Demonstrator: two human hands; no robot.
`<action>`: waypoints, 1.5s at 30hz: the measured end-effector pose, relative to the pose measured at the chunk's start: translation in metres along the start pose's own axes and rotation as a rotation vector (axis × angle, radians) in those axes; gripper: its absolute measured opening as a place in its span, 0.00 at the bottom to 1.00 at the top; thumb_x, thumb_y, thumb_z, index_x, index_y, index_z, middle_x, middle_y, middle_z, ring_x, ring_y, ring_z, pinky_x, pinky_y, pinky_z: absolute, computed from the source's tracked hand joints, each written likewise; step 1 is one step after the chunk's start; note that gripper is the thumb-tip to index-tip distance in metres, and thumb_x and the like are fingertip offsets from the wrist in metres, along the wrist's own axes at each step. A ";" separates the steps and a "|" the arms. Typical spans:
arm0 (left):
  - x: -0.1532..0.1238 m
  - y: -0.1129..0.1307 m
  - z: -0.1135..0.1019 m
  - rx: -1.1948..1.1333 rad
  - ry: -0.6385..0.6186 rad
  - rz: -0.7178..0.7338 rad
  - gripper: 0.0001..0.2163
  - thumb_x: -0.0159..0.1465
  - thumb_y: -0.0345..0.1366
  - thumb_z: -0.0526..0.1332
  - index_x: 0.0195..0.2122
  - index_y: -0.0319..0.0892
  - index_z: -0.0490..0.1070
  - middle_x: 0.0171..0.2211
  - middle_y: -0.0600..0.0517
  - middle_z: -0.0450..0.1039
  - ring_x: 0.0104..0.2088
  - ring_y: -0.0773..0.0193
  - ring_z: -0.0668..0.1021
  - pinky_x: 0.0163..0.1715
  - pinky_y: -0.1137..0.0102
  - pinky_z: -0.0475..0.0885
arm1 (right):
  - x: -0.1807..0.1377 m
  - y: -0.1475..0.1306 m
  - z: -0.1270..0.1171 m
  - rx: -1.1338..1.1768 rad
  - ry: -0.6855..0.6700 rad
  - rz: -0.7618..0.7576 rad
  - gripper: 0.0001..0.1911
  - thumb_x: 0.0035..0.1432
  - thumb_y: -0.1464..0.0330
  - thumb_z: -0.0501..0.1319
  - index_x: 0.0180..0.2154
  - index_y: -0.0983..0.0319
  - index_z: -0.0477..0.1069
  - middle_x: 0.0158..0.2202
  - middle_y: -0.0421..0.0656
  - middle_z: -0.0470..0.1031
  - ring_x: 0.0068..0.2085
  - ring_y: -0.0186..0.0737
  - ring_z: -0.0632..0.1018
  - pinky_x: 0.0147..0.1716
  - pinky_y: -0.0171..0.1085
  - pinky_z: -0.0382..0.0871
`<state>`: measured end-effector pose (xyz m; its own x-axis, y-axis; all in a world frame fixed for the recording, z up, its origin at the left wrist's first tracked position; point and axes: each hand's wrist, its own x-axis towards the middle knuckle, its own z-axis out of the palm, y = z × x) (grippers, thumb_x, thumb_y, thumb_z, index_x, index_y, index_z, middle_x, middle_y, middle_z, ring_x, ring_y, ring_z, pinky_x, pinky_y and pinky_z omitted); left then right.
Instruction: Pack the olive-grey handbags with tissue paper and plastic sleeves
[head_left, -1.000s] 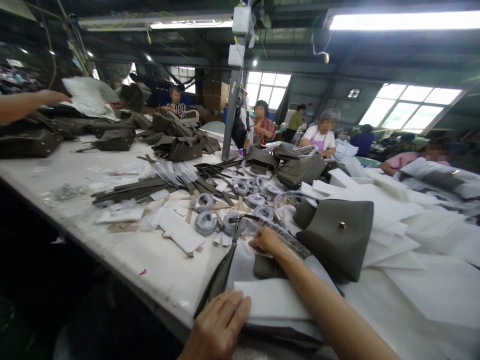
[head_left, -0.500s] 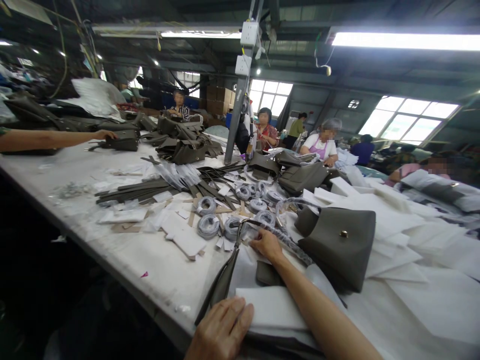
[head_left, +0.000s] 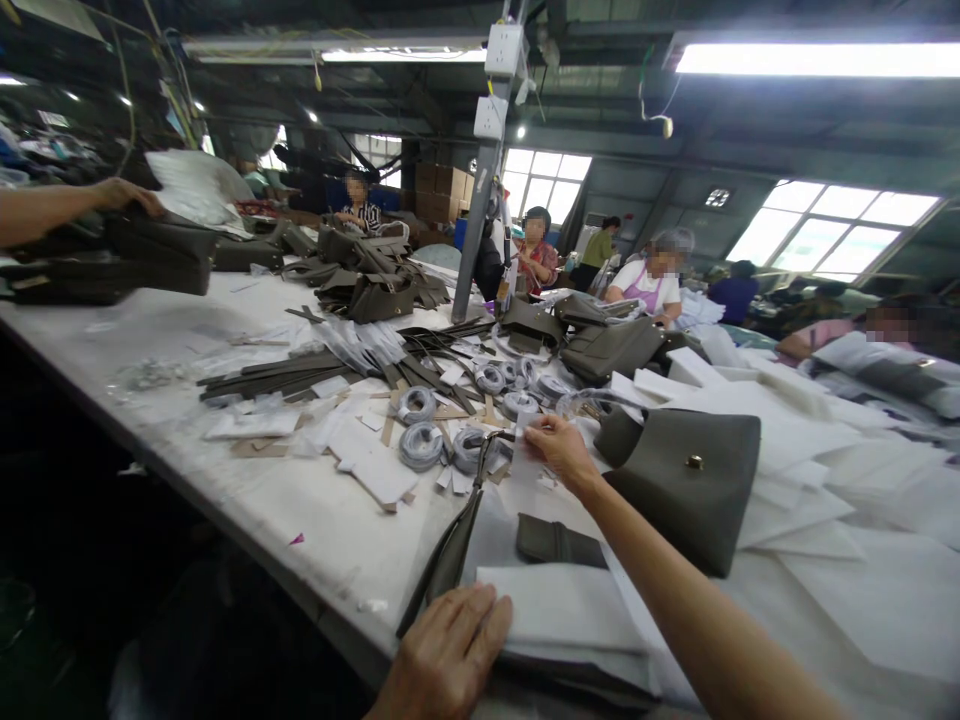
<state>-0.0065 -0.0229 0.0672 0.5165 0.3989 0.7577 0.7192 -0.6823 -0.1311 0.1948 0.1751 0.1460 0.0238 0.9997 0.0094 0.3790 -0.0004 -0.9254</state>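
On the white desk [head_left: 247, 480], one grey handbag [head_left: 690, 490] is set just right of the right hand [head_left: 559, 450]. One small grey pouch [head_left: 559, 542] and one grey strap [head_left: 450, 550] are seen between the two hands. Three wrapped coils [head_left: 420, 445] are laid near the strap's far end, with more beyond. A co-worker's hand [head_left: 120, 192] is seen far left. The right grip is pinched shut on a thin pale piece [head_left: 525, 455]. The left hand [head_left: 442, 655] is laid open and flat, touching a folded white sheet [head_left: 562, 620] at the near edge.
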 end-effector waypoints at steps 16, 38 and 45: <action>-0.010 0.009 0.003 -0.198 0.027 -0.215 0.16 0.65 0.25 0.48 0.52 0.33 0.66 0.45 0.43 0.78 0.48 0.62 0.79 0.49 0.70 0.76 | -0.191 0.028 0.018 -0.328 -0.308 -0.721 0.11 0.67 0.73 0.54 0.41 0.59 0.75 0.36 0.42 0.81 0.39 0.39 0.81 0.51 0.40 0.72; -0.009 0.004 0.001 -0.359 -0.011 -0.055 0.18 0.69 0.25 0.50 0.58 0.34 0.67 0.53 0.42 0.75 0.60 0.54 0.71 0.55 0.58 0.73 | -0.242 0.029 -0.027 -0.659 -0.322 -1.148 0.11 0.69 0.72 0.54 0.47 0.61 0.74 0.42 0.44 0.81 0.47 0.40 0.78 0.53 0.40 0.71; -0.009 0.004 0.000 -0.321 -0.046 -0.018 0.19 0.69 0.26 0.50 0.60 0.34 0.65 0.55 0.41 0.74 0.60 0.56 0.71 0.56 0.60 0.73 | -0.261 0.071 -0.008 -0.920 -0.160 -1.069 0.23 0.74 0.69 0.40 0.54 0.61 0.71 0.47 0.43 0.79 0.47 0.41 0.75 0.45 0.40 0.67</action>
<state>-0.0078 -0.0292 0.0600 0.5307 0.4351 0.7273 0.5490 -0.8303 0.0962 0.2231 -0.0861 0.0815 -0.7330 0.5212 0.4370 0.6067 0.7916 0.0735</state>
